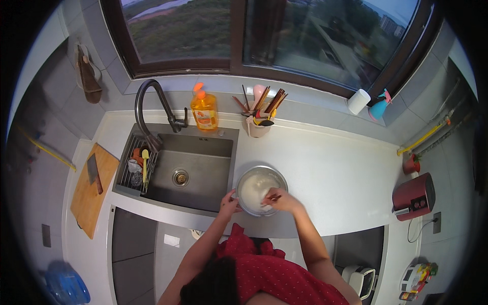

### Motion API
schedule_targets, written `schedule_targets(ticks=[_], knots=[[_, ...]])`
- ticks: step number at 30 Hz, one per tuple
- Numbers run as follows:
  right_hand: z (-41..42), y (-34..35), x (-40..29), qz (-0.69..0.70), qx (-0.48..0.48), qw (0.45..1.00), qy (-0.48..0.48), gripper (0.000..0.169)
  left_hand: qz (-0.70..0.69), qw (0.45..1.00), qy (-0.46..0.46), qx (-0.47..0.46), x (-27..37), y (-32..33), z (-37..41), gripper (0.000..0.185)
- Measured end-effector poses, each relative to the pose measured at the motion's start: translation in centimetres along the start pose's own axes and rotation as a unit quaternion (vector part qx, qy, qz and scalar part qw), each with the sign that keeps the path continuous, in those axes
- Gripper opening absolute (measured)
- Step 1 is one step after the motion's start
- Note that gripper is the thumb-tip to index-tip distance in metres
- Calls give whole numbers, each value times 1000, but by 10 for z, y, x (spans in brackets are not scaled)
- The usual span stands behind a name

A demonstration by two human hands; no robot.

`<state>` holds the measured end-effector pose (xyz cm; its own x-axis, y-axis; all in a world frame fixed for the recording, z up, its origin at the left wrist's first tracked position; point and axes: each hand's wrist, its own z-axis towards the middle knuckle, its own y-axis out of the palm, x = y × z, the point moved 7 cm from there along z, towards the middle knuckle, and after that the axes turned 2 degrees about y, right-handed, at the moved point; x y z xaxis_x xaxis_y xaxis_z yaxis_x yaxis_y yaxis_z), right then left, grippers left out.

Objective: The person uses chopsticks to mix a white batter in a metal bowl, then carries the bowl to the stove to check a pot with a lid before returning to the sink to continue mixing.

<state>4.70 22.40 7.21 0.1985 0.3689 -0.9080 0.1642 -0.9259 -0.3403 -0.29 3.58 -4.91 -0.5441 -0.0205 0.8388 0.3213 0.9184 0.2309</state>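
Observation:
A round metal bowl (281, 179) stands on the white countertop just right of the sink, near the front edge. Inside it lies a pale, whitish mixture (253, 187), lumpy in places. My left hand (229, 204) holds the bowl's left rim. Over the right part of the bowl, my right hand (280, 199) is closed around reddish-brown sticks, likely chopsticks (273, 198), whose lower ends reach toward the mixture; the tips are hard to make out.
The sink (198, 167) has a tall faucet (141, 103) and a drying rack. Left of it a cleaver (93, 171) lies on a wooden cutting board (85, 202). Behind stand an orange soap bottle (205, 112) and a utensil holder (259, 127). A red air fryer (414, 198) stands far right.

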Motion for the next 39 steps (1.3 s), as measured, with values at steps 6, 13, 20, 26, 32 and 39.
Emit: schedule_targets(ticks=[6, 13, 20, 26, 32, 39], knots=[[2, -45, -1, -159, 142, 977, -15, 10, 22, 1000, -5, -14, -2, -2, 7, 51], [19, -7, -33, 1, 105, 958, -267, 19, -3, 999, -11, -50, 7, 3, 6, 52], [-2, -6, 11, 12, 22, 998, 64, 8, -10, 998, -35, -42, 5, -1, 5, 55], [8, -40, 7, 0, 190, 978, -86, 6, 21, 997, -51, -54, 15, 2, 5, 56], [5, 6, -11, -58, 21, 998, 11, 15, -9, 996, -54, -72, 7, 4, 11, 57], [1, -38, 11, -38, 125, 991, 31, 6, 3, 998, -42, -44, 8, -3, 4, 59]])
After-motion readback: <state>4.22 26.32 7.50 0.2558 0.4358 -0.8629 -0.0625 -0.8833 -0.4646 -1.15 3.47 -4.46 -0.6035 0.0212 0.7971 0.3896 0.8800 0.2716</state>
